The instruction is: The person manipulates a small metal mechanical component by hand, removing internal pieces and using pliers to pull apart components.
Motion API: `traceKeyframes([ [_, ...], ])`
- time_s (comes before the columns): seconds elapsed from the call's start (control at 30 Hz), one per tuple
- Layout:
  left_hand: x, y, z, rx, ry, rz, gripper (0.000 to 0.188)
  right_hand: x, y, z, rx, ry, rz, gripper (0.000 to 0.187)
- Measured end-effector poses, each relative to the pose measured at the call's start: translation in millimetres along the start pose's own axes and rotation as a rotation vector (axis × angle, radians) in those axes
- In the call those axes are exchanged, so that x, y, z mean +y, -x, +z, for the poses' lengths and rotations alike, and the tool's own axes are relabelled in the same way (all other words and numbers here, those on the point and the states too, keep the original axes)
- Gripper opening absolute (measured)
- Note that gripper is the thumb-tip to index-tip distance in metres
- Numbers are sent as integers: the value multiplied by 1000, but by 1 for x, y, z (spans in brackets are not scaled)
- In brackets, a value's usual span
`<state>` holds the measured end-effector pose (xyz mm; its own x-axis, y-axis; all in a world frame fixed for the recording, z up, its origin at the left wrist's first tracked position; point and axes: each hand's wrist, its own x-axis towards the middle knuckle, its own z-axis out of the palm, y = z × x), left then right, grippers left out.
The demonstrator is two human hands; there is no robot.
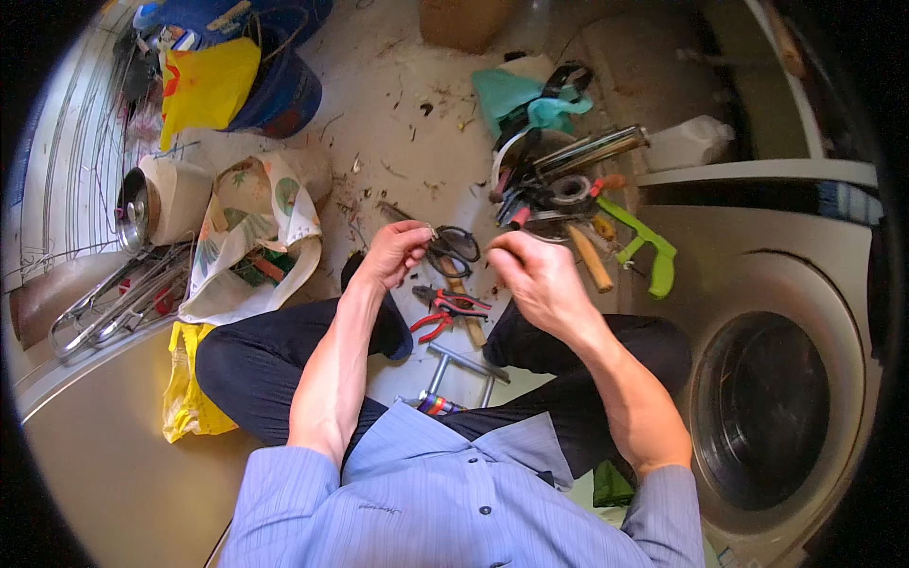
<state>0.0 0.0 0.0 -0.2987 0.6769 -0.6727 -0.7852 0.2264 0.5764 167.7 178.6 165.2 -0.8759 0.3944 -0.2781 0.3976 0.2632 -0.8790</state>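
Thumb and fingers of my left hand (398, 254) are pinched together on a tiny thing too small to name. Just right of those fingertips is a coiled black cable (458, 248); I cannot tell whether the hand touches it. Across from it my right hand (542, 279) is closed, knuckles up, and whatever its fingers hold is hidden. Below and between the hands, pliers with red and black handles (445, 308) lie over a wooden strip (472, 328). Nearer my body rests a grey metal frame-like piece (454, 363).
Ahead right lies a tool pile with a tape roll (570, 190), a wooden handle (589, 257) and a green tool (651, 248). A front-loading washing machine (705, 312) stands right. Leftward are a patterned bag (301, 220), a yellow bag (180, 393) and a blue bucket (301, 99). Debris litters the floor.
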Motion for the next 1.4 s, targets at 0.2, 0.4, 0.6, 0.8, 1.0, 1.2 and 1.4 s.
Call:
traceKeyframes([
  [0.2, 38, 88, 98, -122, 23, 196, 10, -23, 31, 14, -22, -223, 69, 28],
  [0.4, 42, 134, 120, -161, 51, 247, 13, -20, 48, 31, 86, -483, -40, 11],
  [0.6, 31, 154, 145, -104, 198, 212, 21, -27, 57, 9, 34, -654, 15, 9],
  [0.8, 30, 168, 146, -146, 474, 73, 41, -32, 57, -16, 112, -611, 44, 11],
  [1.0, 35, 169, 146, -146, 563, 19, 45, -31, 60, -19, 141, -592, 136, 18],
  [1.2, 33, 168, 140, -174, 583, -34, 46, -24, 61, -20, 74, -390, 145, 18],
  [1.4, 21, 163, 140, -159, 647, -148, 45, -14, 65, -11, 31, -367, 81, 14],
])
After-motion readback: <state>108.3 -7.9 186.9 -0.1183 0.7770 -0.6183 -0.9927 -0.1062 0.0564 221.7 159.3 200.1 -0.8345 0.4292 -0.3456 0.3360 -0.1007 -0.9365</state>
